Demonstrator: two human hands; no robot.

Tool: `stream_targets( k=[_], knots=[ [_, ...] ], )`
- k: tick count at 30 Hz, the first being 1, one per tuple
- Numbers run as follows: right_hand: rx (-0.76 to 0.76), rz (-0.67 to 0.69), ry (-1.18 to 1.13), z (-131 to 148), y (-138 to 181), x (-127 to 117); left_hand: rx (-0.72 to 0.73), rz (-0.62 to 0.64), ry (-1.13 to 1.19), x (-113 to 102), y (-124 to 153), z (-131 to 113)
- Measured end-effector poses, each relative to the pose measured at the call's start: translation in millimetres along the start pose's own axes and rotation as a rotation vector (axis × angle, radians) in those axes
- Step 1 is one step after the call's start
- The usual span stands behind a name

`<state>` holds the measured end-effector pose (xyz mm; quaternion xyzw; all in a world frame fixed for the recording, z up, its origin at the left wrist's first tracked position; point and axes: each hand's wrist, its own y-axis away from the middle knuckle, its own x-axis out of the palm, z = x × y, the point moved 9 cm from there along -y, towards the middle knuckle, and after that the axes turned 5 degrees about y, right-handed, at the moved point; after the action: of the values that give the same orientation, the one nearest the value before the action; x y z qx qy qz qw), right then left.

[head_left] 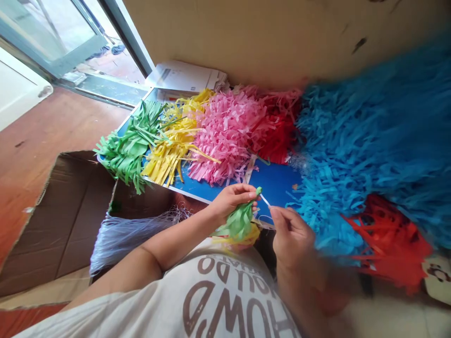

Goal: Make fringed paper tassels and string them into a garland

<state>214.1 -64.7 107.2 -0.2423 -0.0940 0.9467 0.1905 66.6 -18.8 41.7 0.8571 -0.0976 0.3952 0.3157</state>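
My left hand [230, 199] is closed on the top of a green paper tassel [240, 219], pinching its twisted neck by the fingertips. Under the green tassel hangs a bit of yellow fringe [243, 238]. My right hand [291, 230] is closed in a pinch on a thin white string [265, 200] that runs to the tassel's neck. Both hands are held above my lap, in front of a blue board [278, 180]. On the board lie heaps of cut paper fringe: green [132, 145], yellow [174, 143], pink [225, 134] and red [276, 131].
A large mass of blue fringe [373, 145] fills the right side, with red fringe [387, 239] below it. An open cardboard box [63, 211] stands at the left, a bundle of pale lilac strands [123, 234] beside it. White papers [186, 75] lie against the wall.
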Motion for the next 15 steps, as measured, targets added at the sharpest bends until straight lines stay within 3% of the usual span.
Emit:
stream_targets(
  k=[15],
  knots=[
    [0.101,-0.049,-0.02,-23,9,-14,-0.059,0.034,0.037,1,-3,7]
  ],
)
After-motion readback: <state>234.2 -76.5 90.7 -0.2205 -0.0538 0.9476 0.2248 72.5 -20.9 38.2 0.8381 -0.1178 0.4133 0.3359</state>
